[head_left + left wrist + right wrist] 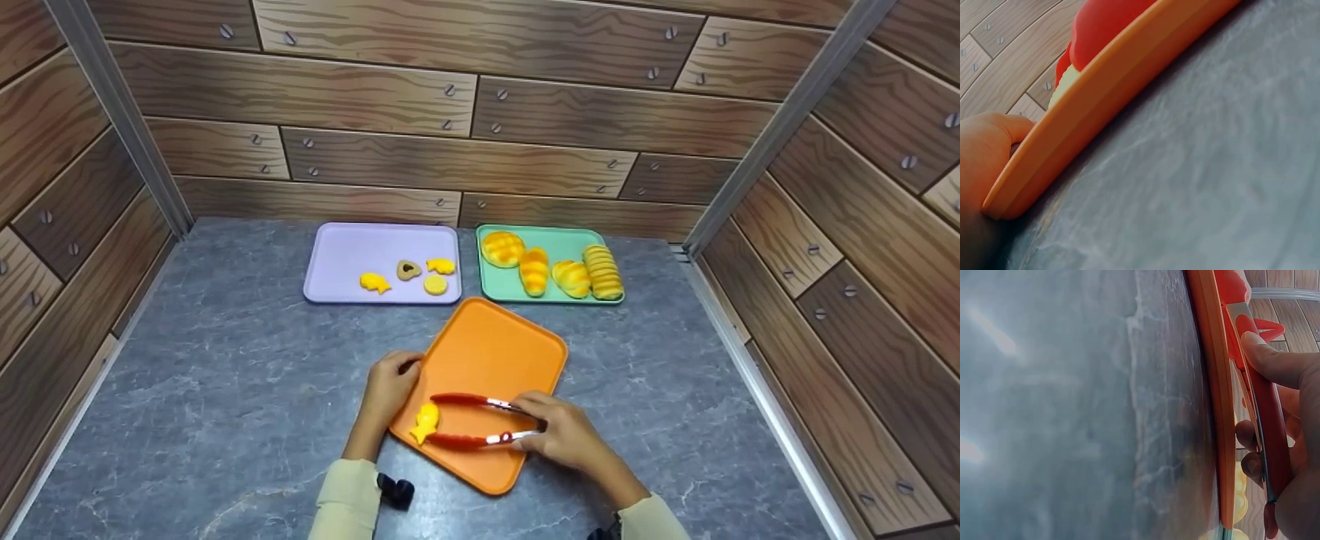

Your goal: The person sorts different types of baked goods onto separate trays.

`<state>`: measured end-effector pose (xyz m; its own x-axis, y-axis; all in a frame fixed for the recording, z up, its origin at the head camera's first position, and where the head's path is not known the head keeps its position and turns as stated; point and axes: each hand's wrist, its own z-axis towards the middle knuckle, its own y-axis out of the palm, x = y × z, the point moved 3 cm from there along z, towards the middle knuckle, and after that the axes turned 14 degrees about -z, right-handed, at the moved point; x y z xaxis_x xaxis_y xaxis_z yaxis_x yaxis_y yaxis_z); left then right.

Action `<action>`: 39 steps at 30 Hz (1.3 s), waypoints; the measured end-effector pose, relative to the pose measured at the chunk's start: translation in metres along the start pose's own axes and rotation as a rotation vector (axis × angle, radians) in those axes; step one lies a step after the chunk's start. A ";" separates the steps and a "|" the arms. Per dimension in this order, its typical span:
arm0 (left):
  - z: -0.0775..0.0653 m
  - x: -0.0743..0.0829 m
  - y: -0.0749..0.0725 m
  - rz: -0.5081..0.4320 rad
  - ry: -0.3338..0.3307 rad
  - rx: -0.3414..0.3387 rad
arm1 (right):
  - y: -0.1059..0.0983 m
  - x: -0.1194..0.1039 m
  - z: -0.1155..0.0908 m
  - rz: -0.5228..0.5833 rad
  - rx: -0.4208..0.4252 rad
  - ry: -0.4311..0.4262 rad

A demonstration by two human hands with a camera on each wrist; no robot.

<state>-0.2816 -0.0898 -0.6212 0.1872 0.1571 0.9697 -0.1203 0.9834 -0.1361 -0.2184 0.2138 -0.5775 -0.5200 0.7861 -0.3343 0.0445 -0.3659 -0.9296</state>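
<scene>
An orange tray (495, 352) lies slanted on the grey tabletop, and my left hand (391, 386) grips its left edge. My right hand (566, 433) is wrapped around red-and-silver tongs (463, 441) held over the tray. Their red ends stand apart and point left. A yellow fish-shaped toy cracker (427, 421) is on the tray near its left corner, right by the tips of the tongs. In the right wrist view, the thumb presses along the red handle (1269, 416) of the tongs, with the fingers on the other side.
At the back left, a lilac tray (345, 259) bears several small toy biscuits, among them a brown heart (408, 270) and a round yellow one (435, 284). Beside it, a green tray (555, 238) carries several toy breads. Wood-patterned panels (375, 90) enclose the back and sides.
</scene>
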 end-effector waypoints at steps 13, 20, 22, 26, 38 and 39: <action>0.002 -0.001 -0.001 -0.007 0.003 -0.002 | 0.003 -0.003 -0.001 0.022 0.048 -0.048; 0.001 -0.001 -0.001 -0.010 -0.002 -0.004 | 0.003 0.003 -0.003 0.072 0.042 -0.025; 0.001 -0.001 0.000 -0.010 0.000 -0.004 | 0.003 0.004 -0.004 0.089 0.042 -0.016; 0.001 -0.001 -0.001 -0.009 -0.001 -0.001 | 0.001 0.006 -0.004 0.127 0.029 0.024; 0.002 -0.001 -0.001 -0.010 0.023 0.002 | -0.005 0.012 0.007 0.134 0.131 0.114; 0.002 -0.001 0.000 -0.010 0.026 0.002 | -0.006 0.012 0.009 0.131 0.140 0.126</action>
<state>-0.2839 -0.0906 -0.6219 0.2134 0.1498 0.9654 -0.1202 0.9847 -0.1262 -0.2324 0.2208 -0.5749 -0.4065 0.7800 -0.4758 -0.0183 -0.5276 -0.8493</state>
